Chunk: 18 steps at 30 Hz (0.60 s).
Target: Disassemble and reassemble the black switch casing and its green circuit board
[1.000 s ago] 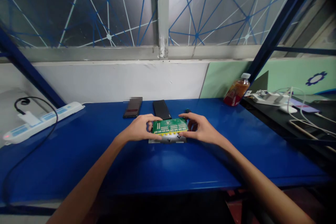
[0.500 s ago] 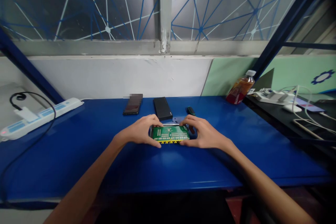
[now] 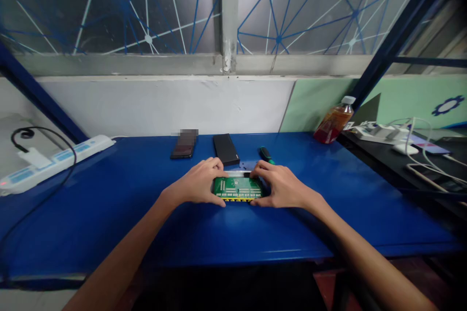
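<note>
A green circuit board [image 3: 238, 186] with a row of yellow connectors along its near edge is held between both hands, low over the blue tabletop. Behind its far edge shows a strip of a metal casing [image 3: 239, 174]. My left hand [image 3: 204, 181] grips the left end, thumb at the near corner and fingers at the far one. On the right end my right hand [image 3: 280, 184] closes the same way. Beyond the board lies a flat black cover [image 3: 226, 149]. A green and black screwdriver [image 3: 266, 154] rests past my right hand, partly hidden by it. Several tiny dark screws [image 3: 245, 165] lie nearby.
A dark phone [image 3: 184, 145] lies at the back left of the blue table [image 3: 233, 238]. A white power strip [image 3: 62, 163] with a black cable is on the left. A drink bottle [image 3: 333, 120] stands at the back right, beside a black table [image 3: 386, 155] with chargers and cables.
The board has tilted slightly in my hands, and more of the metal strip shows behind its far edge. More of the screwdriver is visible. Both hands keep their hold.
</note>
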Available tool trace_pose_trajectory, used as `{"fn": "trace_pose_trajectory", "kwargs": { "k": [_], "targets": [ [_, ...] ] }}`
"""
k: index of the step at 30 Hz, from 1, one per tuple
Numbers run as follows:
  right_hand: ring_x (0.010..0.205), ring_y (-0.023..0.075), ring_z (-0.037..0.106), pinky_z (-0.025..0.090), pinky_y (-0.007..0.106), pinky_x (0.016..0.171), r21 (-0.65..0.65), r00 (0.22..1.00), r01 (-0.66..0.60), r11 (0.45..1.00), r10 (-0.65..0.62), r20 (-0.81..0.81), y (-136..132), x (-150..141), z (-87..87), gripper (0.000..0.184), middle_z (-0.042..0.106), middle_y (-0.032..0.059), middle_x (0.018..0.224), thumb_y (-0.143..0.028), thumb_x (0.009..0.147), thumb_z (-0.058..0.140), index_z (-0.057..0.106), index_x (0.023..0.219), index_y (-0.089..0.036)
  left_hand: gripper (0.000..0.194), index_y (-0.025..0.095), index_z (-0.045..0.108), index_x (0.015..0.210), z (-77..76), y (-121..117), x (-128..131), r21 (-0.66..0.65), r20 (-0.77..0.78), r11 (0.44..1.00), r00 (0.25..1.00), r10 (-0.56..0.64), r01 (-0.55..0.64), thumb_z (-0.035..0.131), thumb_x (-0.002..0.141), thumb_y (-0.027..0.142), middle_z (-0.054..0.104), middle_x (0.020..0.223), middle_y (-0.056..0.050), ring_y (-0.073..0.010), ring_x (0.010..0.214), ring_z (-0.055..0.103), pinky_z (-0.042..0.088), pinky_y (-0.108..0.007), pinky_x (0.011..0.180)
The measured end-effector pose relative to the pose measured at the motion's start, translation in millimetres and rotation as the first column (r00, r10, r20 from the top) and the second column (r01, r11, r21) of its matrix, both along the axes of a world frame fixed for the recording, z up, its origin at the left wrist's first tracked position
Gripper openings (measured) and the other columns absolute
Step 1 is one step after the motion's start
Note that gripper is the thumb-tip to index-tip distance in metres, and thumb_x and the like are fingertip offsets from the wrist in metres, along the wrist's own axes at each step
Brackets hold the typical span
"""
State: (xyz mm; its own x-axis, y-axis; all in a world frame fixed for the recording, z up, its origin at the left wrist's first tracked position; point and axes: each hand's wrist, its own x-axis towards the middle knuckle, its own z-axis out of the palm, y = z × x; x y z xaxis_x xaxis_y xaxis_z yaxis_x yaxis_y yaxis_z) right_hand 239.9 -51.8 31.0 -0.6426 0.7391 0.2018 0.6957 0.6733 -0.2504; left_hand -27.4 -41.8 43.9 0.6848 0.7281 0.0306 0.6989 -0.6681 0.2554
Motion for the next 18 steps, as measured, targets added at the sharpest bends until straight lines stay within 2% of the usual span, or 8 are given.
{"fn": "trace_pose_trajectory", "kwargs": {
  "k": [11, 18],
  "targets": [
    [0.078, 0.0206, 0.058, 0.040, 0.031, 0.062, 0.075, 0.998, 0.017, 0.997, -0.022, 0.062, 1.3, 1.3, -4.1, 0.062, 0.059, 0.0094, 0.108, -0.056, 0.071, 0.069, 0.059, 0.118, -0.017, 0.068, 0.021, 0.063, 0.117, -2.2, 2.4, -1.0, 0.033, 0.020, 0.999, 1.000, 0.019, -0.020, 0.071, 0.065, 0.063, 0.053, 0.112, -0.010, -0.0293, 0.102, 0.050, 0.041, -0.039, 0.085],
    [0.076, 0.0201, 0.059, 0.039, 0.030, 0.060, 0.100, 0.998, 0.013, 0.995, -0.019, 0.064, 2.3, 1.5, -3.3, 0.062, 0.059, 0.0095, 0.108, -0.059, 0.073, 0.068, 0.059, 0.118, -0.018, 0.070, 0.027, 0.056, 0.127, -4.7, 3.6, -2.0, 0.032, 0.055, 0.999, 0.998, -0.008, 0.006, 0.071, 0.068, 0.060, 0.052, 0.117, -0.009, -0.0299, 0.105, 0.049, 0.040, -0.040, 0.086]
  ]
}}
